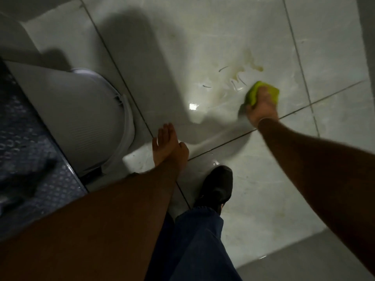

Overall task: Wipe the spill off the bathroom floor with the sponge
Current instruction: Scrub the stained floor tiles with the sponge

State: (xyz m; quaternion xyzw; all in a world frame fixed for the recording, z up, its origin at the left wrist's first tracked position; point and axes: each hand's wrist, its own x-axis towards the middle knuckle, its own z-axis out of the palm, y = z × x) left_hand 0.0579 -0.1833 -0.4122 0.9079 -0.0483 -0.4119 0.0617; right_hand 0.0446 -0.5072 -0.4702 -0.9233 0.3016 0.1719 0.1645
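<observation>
Sponge, bright yellow-green and squashed, sits just beside the yellowish spill, gripped tight by the right hand. Left hand hangs open, holding nothing.

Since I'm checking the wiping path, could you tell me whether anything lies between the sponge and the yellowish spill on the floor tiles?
Nothing visible does. The right hand grips the green sponge flat on the tile, at the near edge of the yellowish spill; only wet tile and a few dark strands lie ahead.
</observation>
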